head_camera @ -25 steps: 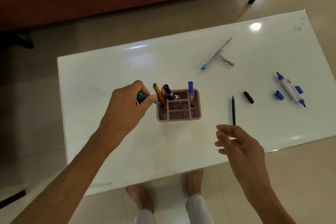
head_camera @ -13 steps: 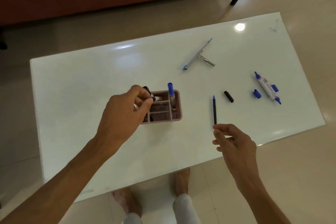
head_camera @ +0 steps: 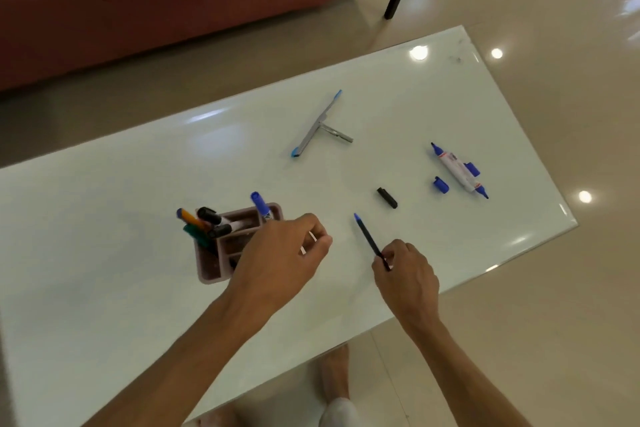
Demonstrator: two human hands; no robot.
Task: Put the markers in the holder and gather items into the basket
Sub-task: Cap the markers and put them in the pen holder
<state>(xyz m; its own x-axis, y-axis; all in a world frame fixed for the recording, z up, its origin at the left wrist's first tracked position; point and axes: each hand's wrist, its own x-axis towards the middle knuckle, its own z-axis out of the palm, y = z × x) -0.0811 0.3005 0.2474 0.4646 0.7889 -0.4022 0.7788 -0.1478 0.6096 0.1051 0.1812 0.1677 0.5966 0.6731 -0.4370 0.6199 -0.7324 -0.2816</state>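
- Right hand pinches thin black pen near counter's front edge.
- Left hand loosely curled, empty, beside holder.
- Next, likely: lift pen, drop upright into a holder slot.

Clear tabletop at 9 o'clock of the holder and along the near edge, wide open for a hand. Left hand covers holder's 3 o'clock side; markers lean out at its 10 o'clock corner, blocking entry there. Right hand w/ pen sits at 3 o'clock of left hand, narrow gap btwn. Black cap, blue cap, double-ended marker clutter 2 o'clock; folding stand at 12, bare surface btwn these
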